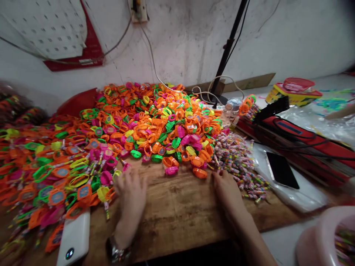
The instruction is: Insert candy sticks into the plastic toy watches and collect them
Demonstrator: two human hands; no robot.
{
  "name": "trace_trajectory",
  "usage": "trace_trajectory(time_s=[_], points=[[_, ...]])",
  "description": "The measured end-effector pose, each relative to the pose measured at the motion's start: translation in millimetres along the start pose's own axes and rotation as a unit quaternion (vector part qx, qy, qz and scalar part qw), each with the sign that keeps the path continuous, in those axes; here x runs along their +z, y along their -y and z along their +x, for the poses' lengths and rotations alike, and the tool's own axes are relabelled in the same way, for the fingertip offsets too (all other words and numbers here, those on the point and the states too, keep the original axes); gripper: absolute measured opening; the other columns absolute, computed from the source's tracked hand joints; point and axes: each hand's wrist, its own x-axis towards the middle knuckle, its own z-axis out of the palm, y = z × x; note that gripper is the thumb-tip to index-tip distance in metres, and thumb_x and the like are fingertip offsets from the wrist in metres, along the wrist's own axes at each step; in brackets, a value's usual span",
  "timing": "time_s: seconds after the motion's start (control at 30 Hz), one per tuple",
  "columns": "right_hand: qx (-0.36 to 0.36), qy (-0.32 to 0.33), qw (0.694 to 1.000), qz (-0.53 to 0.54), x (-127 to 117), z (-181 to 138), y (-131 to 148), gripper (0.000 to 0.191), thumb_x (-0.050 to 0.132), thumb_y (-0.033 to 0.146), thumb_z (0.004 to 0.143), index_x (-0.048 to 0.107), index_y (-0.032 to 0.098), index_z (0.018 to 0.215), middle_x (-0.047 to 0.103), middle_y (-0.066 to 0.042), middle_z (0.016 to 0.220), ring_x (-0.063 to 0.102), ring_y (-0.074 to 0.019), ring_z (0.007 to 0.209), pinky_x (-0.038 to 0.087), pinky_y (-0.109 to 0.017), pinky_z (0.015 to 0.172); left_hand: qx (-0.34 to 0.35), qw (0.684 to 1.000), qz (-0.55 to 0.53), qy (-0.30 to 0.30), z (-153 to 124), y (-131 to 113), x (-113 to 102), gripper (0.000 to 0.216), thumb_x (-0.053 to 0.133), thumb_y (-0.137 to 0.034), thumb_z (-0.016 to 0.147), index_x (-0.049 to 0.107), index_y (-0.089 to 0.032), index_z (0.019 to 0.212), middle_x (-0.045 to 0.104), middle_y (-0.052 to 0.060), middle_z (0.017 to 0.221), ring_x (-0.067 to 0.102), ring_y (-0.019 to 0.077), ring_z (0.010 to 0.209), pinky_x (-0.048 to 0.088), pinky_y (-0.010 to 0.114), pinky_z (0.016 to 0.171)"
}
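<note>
L hand (130, 195), blurred, fingers loosely spread on rough wooden board (177, 214) nr glossy neon plastic ring-shaped toys (155, 122). R hand (226, 190) flat, empty, fingertips touching heap of small wrapped candy sticks (238, 159).

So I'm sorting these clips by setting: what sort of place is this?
Probably a small, informal workshop: a huge heap of bright plastic trinkets covers a worn wooden table, a pile of wrapped candy sticks lies beside it, against a stained wall.

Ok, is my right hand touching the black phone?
Apart. The head view shows the right hand beside the pile of sweets, and that pile lies between it and the black phone.
</note>
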Motion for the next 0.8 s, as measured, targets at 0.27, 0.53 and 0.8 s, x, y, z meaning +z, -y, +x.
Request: trace_trajectory(time_s=[0.27, 0.53, 0.8], points=[[-0.04, -0.057, 0.995, 0.064, 5, 4, -9, 0.028, 0.04, 0.01, 0.089, 0.066, 0.011, 0.1, 0.062, -0.012, 0.086, 0.059, -0.0234, 0.081, 0.046, -0.033, 0.074, -0.015, 0.979, -0.187, 0.073, -1, -62, 82, 0.021, 0.063, -0.035, 0.083, 0.062, -0.016, 0.092, 0.063, 0.013, 0.094, 0.056, 0.0304, 0.097, 0.044, 0.049, 0.089], [0.054, -0.13, 0.832, 0.537, -42, -25, 50, 0.029, 0.06, 0.046, 0.085, 0.063, 0.018, 0.093, 0.065, -0.002, 0.074, 0.06, -0.015, 0.063, 0.049, -0.026, 0.059, 0.07, 0.914, -0.383, 0.111, -13, -58, 60, 0.033, 0.065, -0.021, 0.079, 0.06, -0.022, 0.112, 0.062, 0.006, 0.109, 0.064, 0.0173, 0.092, 0.054, 0.029, 0.077], [0.076, -0.04, 0.763, 0.641, -61, -27, 64, 0.028, 0.068, 0.043, 0.08, 0.071, 0.02, 0.096, 0.071, -0.006, 0.088, 0.064, -0.0187, 0.078, 0.053, -0.031, 0.072, 0.162, 0.881, -0.424, 0.135, -14, -58, 24, 0.036, 0.066, -0.029, 0.084, 0.063, -0.028, 0.119, 0.063, 0.006, 0.112, 0.058, 0.023, 0.108, 0.048, 0.04, 0.096]])
